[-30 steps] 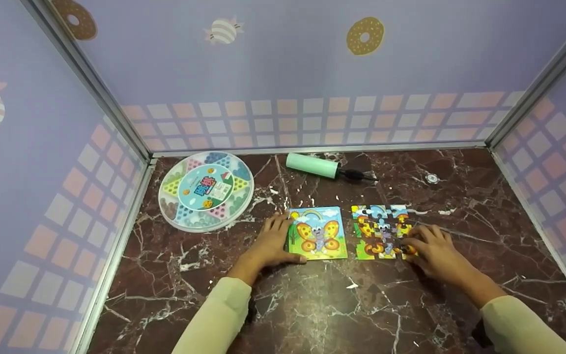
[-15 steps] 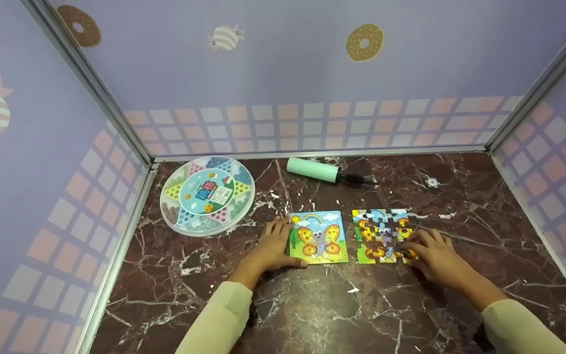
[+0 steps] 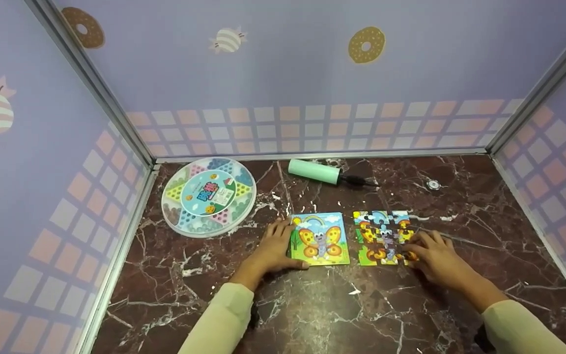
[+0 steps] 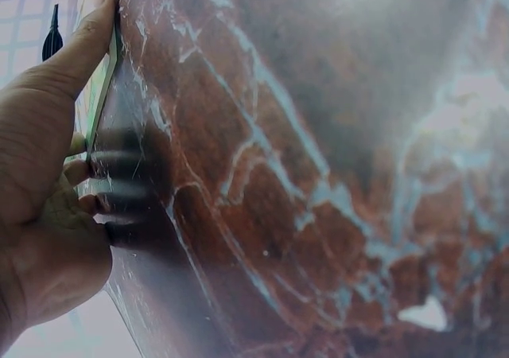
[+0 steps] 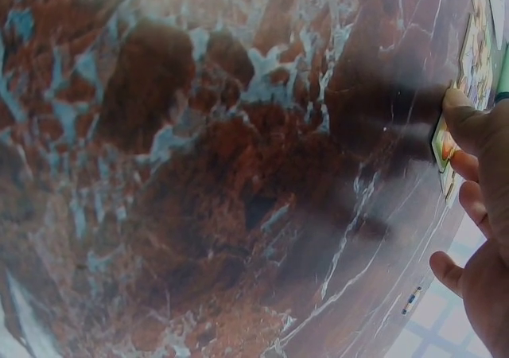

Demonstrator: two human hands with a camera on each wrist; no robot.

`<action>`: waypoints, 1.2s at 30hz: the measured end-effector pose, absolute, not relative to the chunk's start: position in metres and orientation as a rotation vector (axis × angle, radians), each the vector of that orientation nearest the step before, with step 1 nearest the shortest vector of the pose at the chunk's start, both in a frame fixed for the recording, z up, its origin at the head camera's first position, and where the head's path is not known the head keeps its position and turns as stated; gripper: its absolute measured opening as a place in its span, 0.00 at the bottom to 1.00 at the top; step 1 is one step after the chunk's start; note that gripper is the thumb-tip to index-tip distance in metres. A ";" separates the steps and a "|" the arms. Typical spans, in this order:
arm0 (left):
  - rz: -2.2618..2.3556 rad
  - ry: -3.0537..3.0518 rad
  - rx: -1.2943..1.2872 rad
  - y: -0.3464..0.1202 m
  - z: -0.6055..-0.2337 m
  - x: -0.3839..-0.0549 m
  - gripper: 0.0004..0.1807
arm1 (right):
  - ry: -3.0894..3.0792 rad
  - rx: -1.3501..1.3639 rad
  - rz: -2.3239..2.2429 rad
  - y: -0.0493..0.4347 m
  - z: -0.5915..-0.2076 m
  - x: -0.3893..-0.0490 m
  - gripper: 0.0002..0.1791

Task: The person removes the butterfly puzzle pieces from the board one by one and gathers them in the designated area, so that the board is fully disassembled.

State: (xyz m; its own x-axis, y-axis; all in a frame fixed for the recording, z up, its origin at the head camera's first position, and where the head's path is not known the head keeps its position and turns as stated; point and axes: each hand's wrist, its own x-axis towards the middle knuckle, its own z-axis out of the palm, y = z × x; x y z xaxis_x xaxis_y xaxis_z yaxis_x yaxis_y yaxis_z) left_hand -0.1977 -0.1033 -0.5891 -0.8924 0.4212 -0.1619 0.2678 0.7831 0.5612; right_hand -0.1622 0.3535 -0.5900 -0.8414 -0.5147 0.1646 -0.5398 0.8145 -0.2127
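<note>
A square butterfly picture board (image 3: 320, 239) lies on the dark marble-patterned table. My left hand (image 3: 274, 250) holds its near left corner, thumb along the near edge and fingers at the left edge. In the left wrist view the thumb (image 4: 83, 44) lies against the board's rim. Right of the board is a jigsaw puzzle (image 3: 381, 231) of the same butterfly, its pieces laid out with some dark gaps between them. My right hand (image 3: 435, 253) pinches an orange-patterned puzzle piece (image 3: 411, 256) at the puzzle's near right corner; the fingers partly hide it.
A round, clear-lidded Chinese checkers set (image 3: 209, 196) stands at the back left. Behind the board lies a mint-green hand pump (image 3: 315, 171) with a black nozzle. A small round disc (image 3: 433, 185) is at the back right. Patterned walls (image 3: 283, 73) enclose the table's back and sides.
The head view has tilted slightly, so everything sits a little lower in it. Both hands stay where they were, the right fingers shifting only slightly at the piece.
</note>
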 end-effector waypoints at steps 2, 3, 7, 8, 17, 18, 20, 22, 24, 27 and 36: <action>0.792 2.695 0.534 -0.102 -0.588 -0.197 0.65 | -2.893 0.850 0.369 0.354 -0.590 -0.162 0.20; 0.791 2.695 0.533 -0.102 -0.588 -0.197 0.65 | -2.888 0.854 0.363 0.354 -0.590 -0.162 0.19; 0.792 2.695 0.550 -0.100 -0.588 -0.198 0.65 | -2.896 0.852 0.354 0.354 -0.589 -0.161 0.19; 0.788 2.690 0.552 -0.100 -0.588 -0.199 0.65 | -2.900 0.848 0.355 0.355 -0.588 -0.160 0.20; 0.773 2.684 0.562 -0.098 -0.589 -0.202 0.65 | -2.914 0.828 0.347 0.355 -0.586 -0.160 0.21; 0.767 2.686 0.561 -0.098 -0.589 -0.202 0.64 | -2.915 0.824 0.352 0.354 -0.587 -0.159 0.21; 0.760 2.684 0.558 -0.099 -0.591 -0.202 0.64 | -2.920 0.822 0.360 0.353 -0.587 -0.158 0.20; 0.759 2.680 0.559 -0.099 -0.592 -0.202 0.64 | -2.933 0.817 0.360 0.352 -0.588 -0.158 0.20; 0.775 2.680 0.567 -0.100 -0.593 -0.203 0.64 | -2.942 0.812 0.357 0.351 -0.587 -0.158 0.19; 0.796 2.673 0.566 -0.101 -0.595 -0.204 0.64 | -2.952 0.810 0.352 0.350 -0.587 -0.158 0.19; 0.900 2.646 0.582 -0.105 -0.600 -0.203 0.63 | -2.952 0.801 0.345 0.349 -0.588 -0.156 0.19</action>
State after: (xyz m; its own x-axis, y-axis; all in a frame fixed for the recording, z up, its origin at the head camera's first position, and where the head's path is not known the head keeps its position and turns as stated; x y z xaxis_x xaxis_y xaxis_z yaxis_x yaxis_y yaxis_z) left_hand -0.2026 -0.1048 -0.5997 -0.8777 0.4594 -0.1363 0.2812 0.7240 0.6299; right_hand -0.1563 0.3490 -0.5884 -0.8628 -0.4912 0.1192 -0.5055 0.8398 -0.1982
